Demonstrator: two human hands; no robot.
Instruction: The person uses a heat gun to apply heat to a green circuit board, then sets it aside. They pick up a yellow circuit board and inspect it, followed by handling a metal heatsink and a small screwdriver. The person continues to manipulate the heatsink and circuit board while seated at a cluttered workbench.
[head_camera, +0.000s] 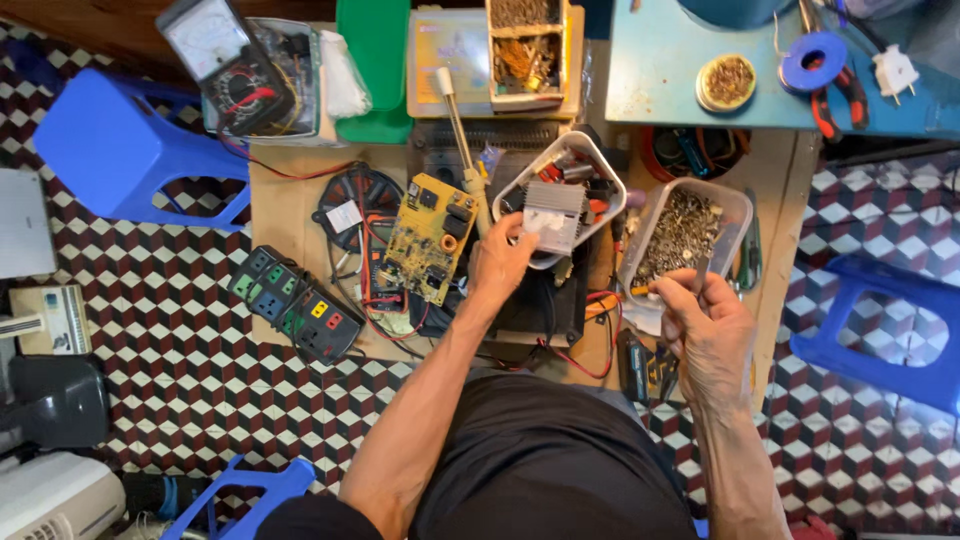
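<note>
Your low desk (290, 215) sits on a checkered tile floor (170, 340). Your left hand (500, 258) has its grip clamped on the grey finned metal block (553, 215); your right hand (705, 330) pinches a small screwdriver (645, 290) beside the tub of screws (685, 235).

The ribbed grey metal heat sink (553, 214) looks matt; the clear plastic tub (733, 203) at three o'clock holds dull metal screws (682, 235); at nine o'clock, a matt yellow circuit board (430, 238).

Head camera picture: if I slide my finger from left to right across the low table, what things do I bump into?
Black power strip → round black fan part → yellow circuit board → left hand holding a ribbed silver metal block → clear tub of small metal bits, with the right hand just below it.
</note>
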